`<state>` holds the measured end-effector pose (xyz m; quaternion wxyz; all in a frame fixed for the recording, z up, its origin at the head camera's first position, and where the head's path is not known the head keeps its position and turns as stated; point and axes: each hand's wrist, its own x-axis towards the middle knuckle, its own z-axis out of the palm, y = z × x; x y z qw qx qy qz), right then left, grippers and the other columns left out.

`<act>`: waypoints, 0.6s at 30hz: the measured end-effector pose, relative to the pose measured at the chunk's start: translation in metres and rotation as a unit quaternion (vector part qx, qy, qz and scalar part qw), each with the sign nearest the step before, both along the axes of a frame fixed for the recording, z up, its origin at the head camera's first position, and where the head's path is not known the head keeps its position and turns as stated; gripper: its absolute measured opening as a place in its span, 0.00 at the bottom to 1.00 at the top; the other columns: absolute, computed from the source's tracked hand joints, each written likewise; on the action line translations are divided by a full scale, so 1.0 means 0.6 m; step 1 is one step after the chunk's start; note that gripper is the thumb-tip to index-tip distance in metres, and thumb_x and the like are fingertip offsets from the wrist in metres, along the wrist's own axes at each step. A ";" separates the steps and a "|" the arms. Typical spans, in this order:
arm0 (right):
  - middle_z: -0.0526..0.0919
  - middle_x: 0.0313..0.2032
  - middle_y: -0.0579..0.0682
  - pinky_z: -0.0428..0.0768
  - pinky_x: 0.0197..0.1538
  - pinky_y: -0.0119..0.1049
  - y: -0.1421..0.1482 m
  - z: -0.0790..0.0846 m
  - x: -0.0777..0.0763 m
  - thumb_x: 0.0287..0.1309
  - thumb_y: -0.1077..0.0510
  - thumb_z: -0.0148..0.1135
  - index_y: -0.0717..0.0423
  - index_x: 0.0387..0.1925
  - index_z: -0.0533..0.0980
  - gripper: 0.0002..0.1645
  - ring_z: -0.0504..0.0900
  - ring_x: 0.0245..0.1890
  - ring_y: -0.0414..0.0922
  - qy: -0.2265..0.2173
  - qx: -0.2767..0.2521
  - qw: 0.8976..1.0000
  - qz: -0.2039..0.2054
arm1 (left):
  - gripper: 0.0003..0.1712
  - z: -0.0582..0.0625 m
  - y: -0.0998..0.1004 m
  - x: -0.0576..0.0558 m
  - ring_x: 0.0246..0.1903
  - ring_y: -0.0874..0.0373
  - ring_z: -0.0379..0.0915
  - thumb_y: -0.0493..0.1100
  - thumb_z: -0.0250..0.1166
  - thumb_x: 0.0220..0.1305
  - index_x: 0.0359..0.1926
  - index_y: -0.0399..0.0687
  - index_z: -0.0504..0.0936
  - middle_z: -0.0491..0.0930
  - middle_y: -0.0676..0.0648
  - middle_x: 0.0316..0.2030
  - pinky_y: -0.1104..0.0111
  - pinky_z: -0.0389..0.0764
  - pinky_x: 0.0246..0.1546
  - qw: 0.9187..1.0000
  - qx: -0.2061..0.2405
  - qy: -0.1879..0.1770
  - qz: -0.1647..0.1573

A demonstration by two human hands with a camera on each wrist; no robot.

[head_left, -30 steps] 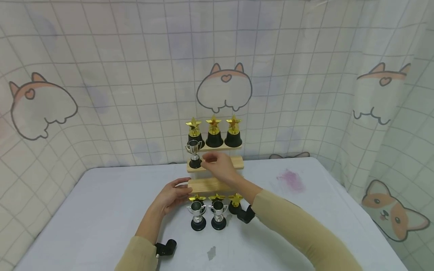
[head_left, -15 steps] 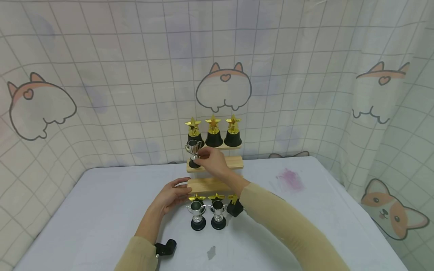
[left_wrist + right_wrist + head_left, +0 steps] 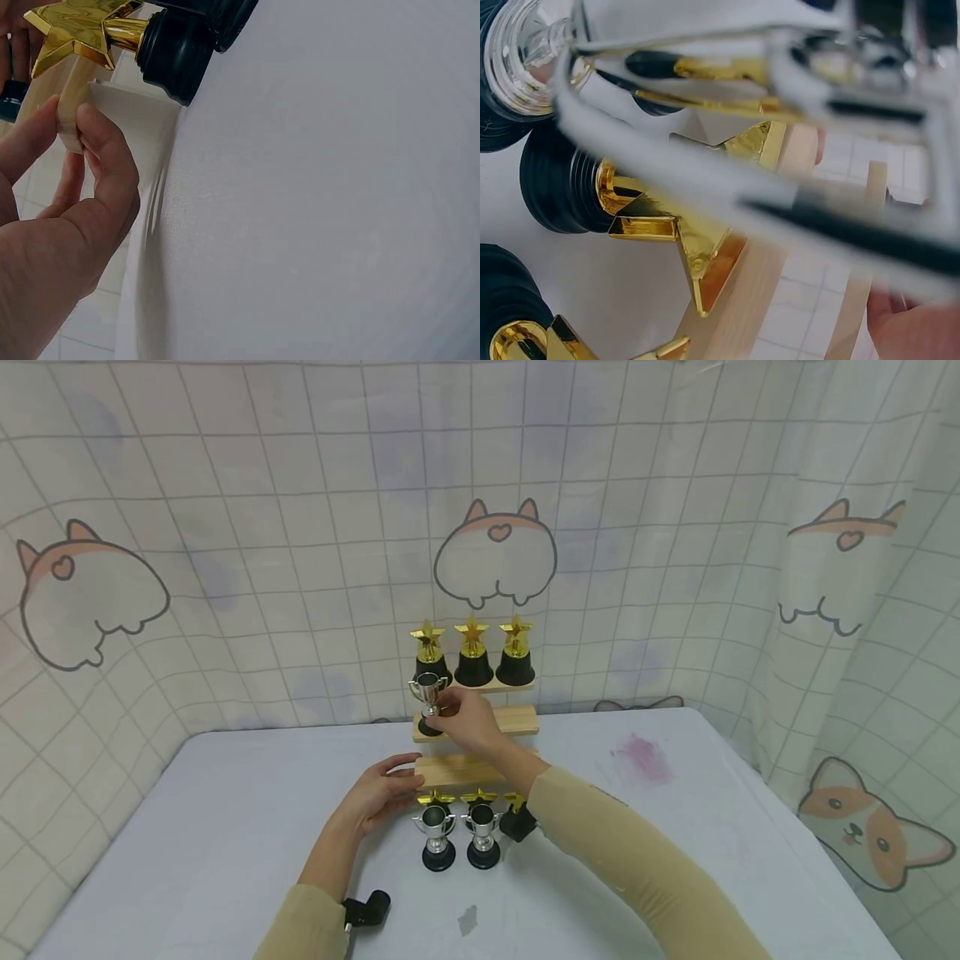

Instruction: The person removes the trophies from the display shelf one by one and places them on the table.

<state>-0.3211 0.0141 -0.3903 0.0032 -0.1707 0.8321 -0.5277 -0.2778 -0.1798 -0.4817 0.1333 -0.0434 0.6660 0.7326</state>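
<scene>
At the left end of the rack's middle tier [image 3: 517, 720], a silver cup [image 3: 428, 687] is pinched near its base by the right hand [image 3: 468, 723], thumb and fingers clamped on it. Whether the base is fully borne by the wood can't be told from these angles. The left end of the lower tier [image 3: 453, 771] is gripped by the left hand [image 3: 386, 793], so the rack seems to be steadied that way. Up top, three star trophies [image 3: 472, 667] are already lined up, so this looks like the placing step for the cups. Two spare cups [image 3: 435, 828] are parked on the surface [image 3: 225, 852]. Next, probably: the base needs to be squared flat, then the fingers eased apart and drawn straight back so the handle isn't snagged. If the rack gets bumped, stuff could be toppled, tbh.
</scene>
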 end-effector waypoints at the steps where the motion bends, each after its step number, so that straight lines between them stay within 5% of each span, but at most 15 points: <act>1: 0.86 0.46 0.51 0.83 0.48 0.38 0.000 0.000 0.000 0.64 0.61 0.71 0.61 0.52 0.81 0.16 0.84 0.47 0.46 0.001 0.002 1.000 0.002 | 0.34 0.000 0.000 0.000 0.46 0.52 0.81 0.32 0.67 0.67 0.72 0.36 0.67 0.74 0.33 0.60 0.63 0.84 0.44 1.000 -0.001 0.000 0.000; 18: 0.86 0.46 0.52 0.83 0.47 0.40 -0.003 0.004 0.015 0.62 0.61 0.72 0.62 0.52 0.82 0.18 0.84 0.47 0.48 0.002 -0.013 1.000 -0.006 | 0.33 0.000 -0.010 0.005 0.47 0.52 0.81 0.33 0.66 0.68 0.72 0.36 0.68 0.76 0.33 0.60 0.61 0.83 0.48 1.000 -0.002 0.011 -0.002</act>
